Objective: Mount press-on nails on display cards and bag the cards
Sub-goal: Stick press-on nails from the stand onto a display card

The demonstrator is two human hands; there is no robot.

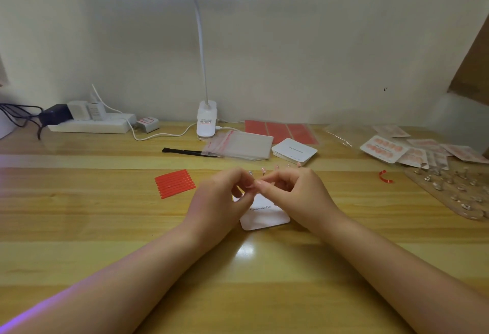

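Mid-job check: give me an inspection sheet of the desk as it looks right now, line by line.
Surface: wooden desk, glossy, glare near the front.
Job's things: white card under both hands; spare cards, clear bags, red strips and red sheets behind; finished cards and nail stands at right.
Clutter: black brush, red scrap, small box.
Hands: left hand and right hand meet above the card, fingers curled and pinching something small, too tiny to identify.
Cables: white lamp lead; power strip with chargers, dark cords at far left.
Surroundings: clip lamp lit, plain wall, brown cardboard at right.
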